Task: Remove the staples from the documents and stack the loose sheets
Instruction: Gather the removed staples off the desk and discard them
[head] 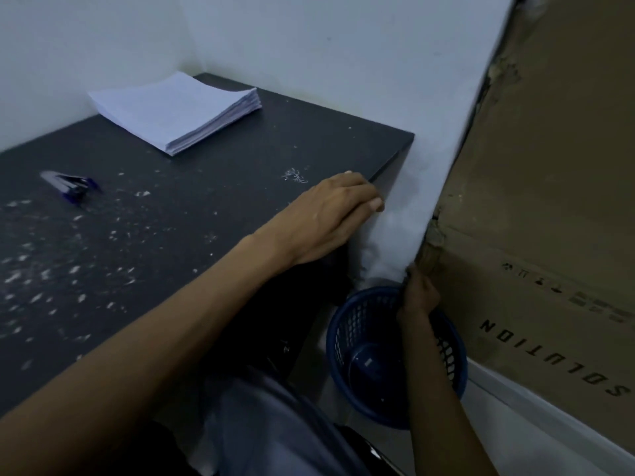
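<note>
Head view: basket [347, 324] is gripped at its rim by right hand [417, 298] below desk [206, 214] edge, probably to catch staples [294, 175] beside left hand [330, 214], laid flat; sheets [175, 109] are stacked at far corner.

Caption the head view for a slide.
Left hand rests at the desk edge; right hand grips the blue basket below.

Left hand [330, 214]: lying palm down at the right edge of the tabletop [206, 207], fingertips reaching over that edge.
Right hand [417, 297]: gripping the rim of the blue basket [357, 324], which is hanging below the right edge.
Stack of sheets [175, 109]: sitting in the far corner.
Staples [294, 175]: lying in a small heap near the right edge, just beyond the left hand.
Staple remover [74, 187]: lying well apart from the stack, blurred.
</note>
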